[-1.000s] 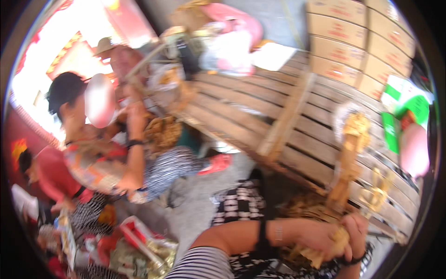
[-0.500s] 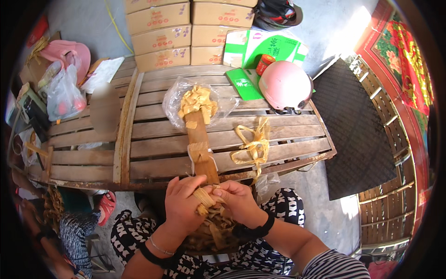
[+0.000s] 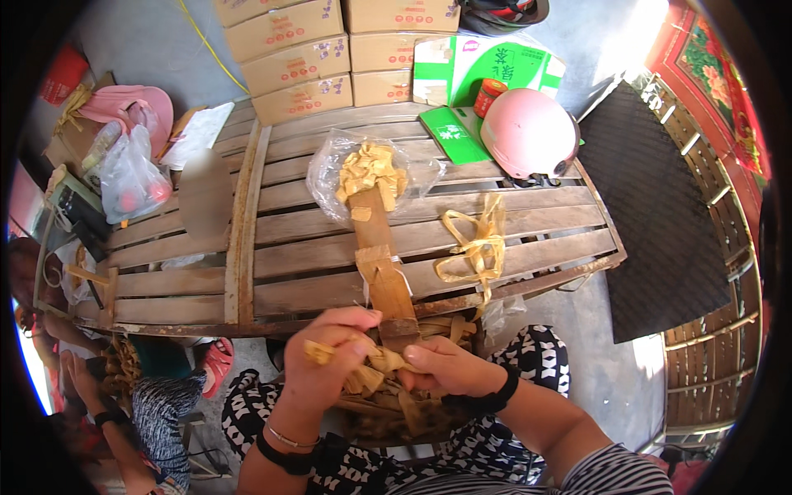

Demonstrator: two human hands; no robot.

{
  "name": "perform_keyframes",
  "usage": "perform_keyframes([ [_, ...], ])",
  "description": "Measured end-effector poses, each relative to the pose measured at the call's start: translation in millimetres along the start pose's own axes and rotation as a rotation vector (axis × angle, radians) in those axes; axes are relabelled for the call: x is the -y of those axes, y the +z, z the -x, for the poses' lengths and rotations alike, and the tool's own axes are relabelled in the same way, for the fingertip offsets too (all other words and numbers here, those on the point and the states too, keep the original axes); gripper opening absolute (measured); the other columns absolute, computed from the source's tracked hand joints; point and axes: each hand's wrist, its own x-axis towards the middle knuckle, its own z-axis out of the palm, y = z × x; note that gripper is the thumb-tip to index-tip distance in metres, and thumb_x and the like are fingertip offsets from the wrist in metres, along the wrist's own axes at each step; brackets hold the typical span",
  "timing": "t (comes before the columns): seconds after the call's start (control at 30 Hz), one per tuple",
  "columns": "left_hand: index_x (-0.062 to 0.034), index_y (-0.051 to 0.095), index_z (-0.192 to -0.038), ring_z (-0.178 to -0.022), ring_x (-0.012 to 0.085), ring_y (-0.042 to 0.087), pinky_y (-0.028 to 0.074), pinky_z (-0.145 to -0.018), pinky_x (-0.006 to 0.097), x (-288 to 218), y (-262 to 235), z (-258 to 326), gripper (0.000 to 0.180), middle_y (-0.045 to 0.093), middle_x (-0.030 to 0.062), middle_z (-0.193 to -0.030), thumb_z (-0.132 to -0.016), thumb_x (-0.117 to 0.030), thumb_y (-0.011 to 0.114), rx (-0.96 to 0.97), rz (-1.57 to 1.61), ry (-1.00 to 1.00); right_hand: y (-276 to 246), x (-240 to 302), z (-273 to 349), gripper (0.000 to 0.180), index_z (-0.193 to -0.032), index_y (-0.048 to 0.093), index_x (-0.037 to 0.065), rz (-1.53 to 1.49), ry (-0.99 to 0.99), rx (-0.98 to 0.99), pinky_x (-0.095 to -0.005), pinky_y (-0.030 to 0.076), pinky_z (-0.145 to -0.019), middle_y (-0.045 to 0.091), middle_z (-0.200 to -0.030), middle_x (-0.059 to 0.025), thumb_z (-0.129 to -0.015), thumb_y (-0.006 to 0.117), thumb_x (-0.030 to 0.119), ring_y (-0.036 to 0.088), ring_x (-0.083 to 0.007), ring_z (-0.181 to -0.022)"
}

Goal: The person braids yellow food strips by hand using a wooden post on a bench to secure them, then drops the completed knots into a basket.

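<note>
The wooden board point(image 3: 384, 272) runs lengthwise away from the person, its far end at the plastic bag of strips point(image 3: 367, 172) on the slatted desk point(image 3: 536, 227) and its near end at the hands. Compared with half a second ago, little has changed. Left hand point(image 3: 326, 359) fingers pinch a tan strip point(image 3: 320, 352); right hand point(image 3: 445, 367) fingers curl shut on the woven bundle point(image 3: 384, 388) in the lap.

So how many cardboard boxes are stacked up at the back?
5 brown boxes show: top left, top right, middle left, middle right, bottom left. A sixth, bottom right, may be partly hidden.
</note>
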Motion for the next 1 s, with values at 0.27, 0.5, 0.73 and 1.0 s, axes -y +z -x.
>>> perform_keyframes([
  [0.27,0.0018,0.067,-0.103,-0.080,0.0122,0.062,0.051,-0.073,0.026,15.6,30.8,-18.5,0.019,0.067,0.0073,-0.093,-0.087,-0.008,0.069,0.044,0.403,-0.433,2.0,-16.9,-15.3,0.047,-0.084,0.065,0.005,-0.398,0.138,0.019,-0.0221,0.025,-0.048,0.040,-0.058,0.0055,-0.100,0.051,0.046,0.032,-0.0057,-0.050],
  [0.5,-0.0009,0.066,-0.089,-0.072,0.0080,0.057,0.047,-0.064,0.023,32.8,19.5,0.7,0.008,0.062,0.0011,-0.081,-0.085,-0.005,0.071,-0.128,0.543,-0.504,-12.5,8.8,-6.3,0.026,-0.086,0.066,0.004,-0.009,0.154,-0.217,-0.0189,0.037,-0.052,0.059,-0.068,0.0019,-0.094,0.067,0.029,0.048,-0.0041,-0.059],
  [0.73,0.0010,0.066,-0.091,-0.074,0.0088,0.057,0.048,-0.068,0.024,83.7,27.8,-18.7,0.012,0.065,0.0022,-0.082,-0.087,-0.009,0.070,-0.239,0.260,-0.458,-39.5,-27.5,-48.0,0.018,-0.085,0.065,0.005,0.525,-0.393,-0.559,-0.0246,0.045,-0.052,0.062,-0.064,-0.0020,-0.084,0.078,0.018,0.056,-0.0081,-0.055],
  [1.0,0.0015,0.067,-0.104,-0.083,0.0080,0.062,0.051,-0.072,0.026,51.1,14.1,-12.2,0.025,0.070,0.0040,-0.088,-0.085,-0.013,0.075,-0.056,0.328,-0.579,-36.6,-31.0,-47.2,0.013,-0.084,0.063,0.003,0.520,-0.471,-0.674,-0.0212,0.045,-0.059,0.063,-0.074,0.0007,-0.085,0.075,0.005,0.054,-0.0045,-0.067],
])
